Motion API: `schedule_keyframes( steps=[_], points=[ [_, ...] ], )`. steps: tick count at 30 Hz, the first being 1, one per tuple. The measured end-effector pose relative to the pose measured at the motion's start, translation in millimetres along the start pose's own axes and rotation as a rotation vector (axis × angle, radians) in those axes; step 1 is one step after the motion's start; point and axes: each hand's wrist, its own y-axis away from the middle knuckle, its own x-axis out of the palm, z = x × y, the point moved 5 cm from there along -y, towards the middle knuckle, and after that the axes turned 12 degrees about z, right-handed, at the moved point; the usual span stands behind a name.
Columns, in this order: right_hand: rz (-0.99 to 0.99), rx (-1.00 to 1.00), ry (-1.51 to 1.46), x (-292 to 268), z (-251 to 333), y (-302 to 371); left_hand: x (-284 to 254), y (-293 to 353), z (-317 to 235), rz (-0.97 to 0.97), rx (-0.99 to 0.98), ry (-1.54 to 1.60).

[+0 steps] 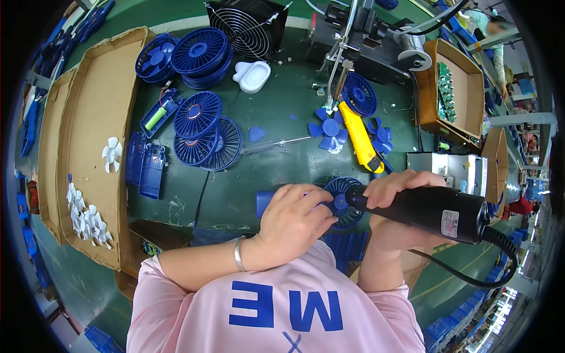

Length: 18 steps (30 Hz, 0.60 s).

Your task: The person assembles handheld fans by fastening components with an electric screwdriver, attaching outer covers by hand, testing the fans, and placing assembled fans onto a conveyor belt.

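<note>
While the left hand curls around the body of a blue handheld fan by the worktop's near edge, the right hand grips a black power screwdriver, its nose at the fan's round grille; whether the bit touches is hidden. Beyond them lie a yellow tool and a slim screwdriver. Farther left are blue grilles. Along the left edge, a cardboard tray holds white fan blades; toward the far right corner, a box holds green circuit boards.
</note>
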Motion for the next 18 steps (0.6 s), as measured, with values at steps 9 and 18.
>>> schedule_keyframes(
  steps=[9,18],
  points=[
    [-0.003,-0.002,0.062,-3.0,3.4,4.6,-0.1,-1.4,-1.7,0.033,-0.007,0.012],
    [-0.062,-0.051,0.036,-2.1,2.2,8.0,-0.7,-1.6,-1.7,0.047,-0.012,0.002]
  ],
)
